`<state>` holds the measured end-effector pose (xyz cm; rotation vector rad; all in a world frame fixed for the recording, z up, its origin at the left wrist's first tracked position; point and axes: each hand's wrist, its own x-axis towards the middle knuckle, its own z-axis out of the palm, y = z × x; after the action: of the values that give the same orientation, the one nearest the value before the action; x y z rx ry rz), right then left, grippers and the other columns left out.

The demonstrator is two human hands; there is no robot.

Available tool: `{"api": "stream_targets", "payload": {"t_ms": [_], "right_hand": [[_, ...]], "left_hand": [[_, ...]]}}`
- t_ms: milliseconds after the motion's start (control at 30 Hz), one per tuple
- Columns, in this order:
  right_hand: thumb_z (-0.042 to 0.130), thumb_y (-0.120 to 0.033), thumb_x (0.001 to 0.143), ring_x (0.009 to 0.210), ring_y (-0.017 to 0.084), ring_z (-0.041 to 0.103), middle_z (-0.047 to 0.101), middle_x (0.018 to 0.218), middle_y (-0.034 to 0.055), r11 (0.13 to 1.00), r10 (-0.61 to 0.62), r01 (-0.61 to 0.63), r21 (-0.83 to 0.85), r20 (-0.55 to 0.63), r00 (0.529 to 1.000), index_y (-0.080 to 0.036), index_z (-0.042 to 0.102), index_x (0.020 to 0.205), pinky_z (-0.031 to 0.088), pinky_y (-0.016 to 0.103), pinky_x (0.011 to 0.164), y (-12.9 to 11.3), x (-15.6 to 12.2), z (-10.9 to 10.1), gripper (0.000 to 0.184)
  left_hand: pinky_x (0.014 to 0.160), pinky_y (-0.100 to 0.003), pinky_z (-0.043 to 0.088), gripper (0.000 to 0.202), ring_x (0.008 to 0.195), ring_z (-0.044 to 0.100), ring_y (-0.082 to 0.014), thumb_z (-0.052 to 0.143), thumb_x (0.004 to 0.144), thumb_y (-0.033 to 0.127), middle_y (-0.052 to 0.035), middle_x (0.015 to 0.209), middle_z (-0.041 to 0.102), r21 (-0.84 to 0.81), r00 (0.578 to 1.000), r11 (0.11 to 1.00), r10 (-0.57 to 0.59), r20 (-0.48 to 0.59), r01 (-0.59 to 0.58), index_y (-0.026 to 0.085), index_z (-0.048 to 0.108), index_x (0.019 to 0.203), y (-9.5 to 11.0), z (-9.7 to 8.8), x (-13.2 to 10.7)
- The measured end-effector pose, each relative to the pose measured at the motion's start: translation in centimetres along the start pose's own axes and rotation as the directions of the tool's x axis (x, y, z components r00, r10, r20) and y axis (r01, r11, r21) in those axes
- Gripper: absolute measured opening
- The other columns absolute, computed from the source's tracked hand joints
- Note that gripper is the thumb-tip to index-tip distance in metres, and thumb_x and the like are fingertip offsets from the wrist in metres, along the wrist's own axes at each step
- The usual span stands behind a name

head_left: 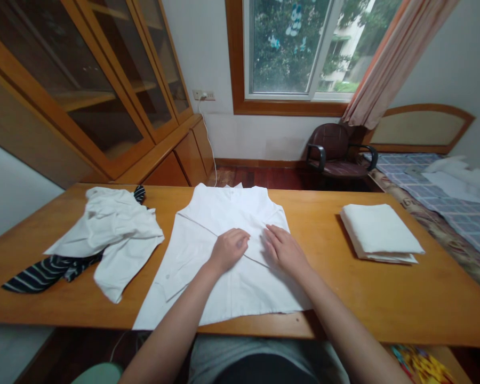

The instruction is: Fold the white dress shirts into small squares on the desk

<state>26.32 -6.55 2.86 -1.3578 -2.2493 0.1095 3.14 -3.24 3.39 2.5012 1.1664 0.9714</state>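
Observation:
A white shirt (224,213) lies spread back-side up on the wooden table in front of me, with a sleeve folded slantwise across its left part. My left hand (229,249) rests on the middle of the shirt, its fingers curled together on the cloth; the fingertips are partly hidden. Just right of it, my right hand (286,250) lies on the shirt with its fingers stretched out. A small gap separates the two hands.
On the table (320,288), a crumpled white garment (116,224) lies over a black striped cloth (36,274) at left. A folded white stack (380,229) sits at right. Beyond are a glass-door cabinet (144,133), a brown armchair (336,149) and a bed (444,186).

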Motion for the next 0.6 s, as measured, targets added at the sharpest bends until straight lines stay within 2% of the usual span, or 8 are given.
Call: {"api": "stream_targets", "payload": {"t_ms": [67,133,200,267,400,600], "right_hand": [[0.045,-0.030,0.101,0.137,0.030,0.047,0.048,0.151,0.0139,0.999,-0.002,0.005,-0.053,0.059,0.998,-0.018,0.051,0.143,0.037,0.052,0.114,-0.5,-0.1,0.9,0.044],[0.046,-0.034,0.101,0.141,0.031,0.042,0.044,0.154,0.0136,0.996,0.024,-0.016,-0.086,0.101,0.995,-0.018,0.049,0.145,0.034,0.053,0.116,-0.6,-0.7,1.6,0.047],[0.046,-0.038,0.101,0.144,0.031,0.038,0.042,0.156,0.0138,0.994,0.055,-0.042,-0.106,0.120,0.991,-0.018,0.048,0.146,0.033,0.054,0.116,-0.5,-1.4,2.1,0.049],[0.046,-0.039,0.101,0.145,0.030,0.036,0.040,0.157,0.0136,0.992,0.071,-0.056,-0.117,0.126,0.989,-0.018,0.047,0.147,0.030,0.054,0.117,-0.2,-2.1,2.4,0.051],[0.045,-0.041,0.101,0.146,0.029,0.034,0.036,0.158,0.0126,0.989,0.088,-0.071,-0.129,0.128,0.988,-0.018,0.044,0.149,0.029,0.053,0.118,0.4,-3.1,2.2,0.052],[0.045,-0.040,0.101,0.147,0.028,0.033,0.035,0.159,0.0116,0.992,0.045,-0.026,-0.126,0.146,0.988,-0.021,0.040,0.151,0.029,0.053,0.118,1.2,-4.0,1.8,0.054]], "left_hand": [[0.104,-0.040,0.049,0.026,0.116,0.063,-0.0213,0.046,0.097,0.022,-0.0077,0.119,0.071,0.101,0.999,0.994,-0.051,-0.008,0.051,0.019,0.069,0.110,-2.0,-0.4,-0.2],[0.113,-0.047,0.040,0.033,0.136,0.049,-0.0258,0.046,0.098,0.029,-0.0088,0.140,0.060,0.230,0.992,0.968,-0.113,0.063,0.096,0.020,0.064,0.125,-3.8,-0.7,-0.8],[0.117,-0.054,0.034,0.042,0.145,0.037,-0.0293,0.045,0.099,0.036,-0.0087,0.152,0.049,0.344,0.970,0.928,-0.203,0.134,0.146,0.021,0.056,0.137,-5.2,-0.9,-1.7],[0.119,-0.056,0.028,0.048,0.148,0.032,-0.0300,0.042,0.100,0.040,-0.0079,0.157,0.041,0.415,0.949,0.892,-0.267,0.167,0.178,0.023,0.049,0.144,-6.1,-1.0,-2.7],[0.121,-0.056,0.022,0.051,0.150,0.027,-0.0281,0.037,0.102,0.043,-0.0052,0.161,0.034,0.466,0.936,0.864,-0.302,0.181,0.189,0.027,0.041,0.150,-6.3,-1.0,-4.1],[0.121,-0.058,0.018,0.054,0.151,0.023,-0.0288,0.036,0.102,0.046,-0.0043,0.162,0.030,0.487,0.931,0.847,-0.327,0.162,0.213,0.030,0.036,0.153,-4.4,-0.5,-5.2]]}}
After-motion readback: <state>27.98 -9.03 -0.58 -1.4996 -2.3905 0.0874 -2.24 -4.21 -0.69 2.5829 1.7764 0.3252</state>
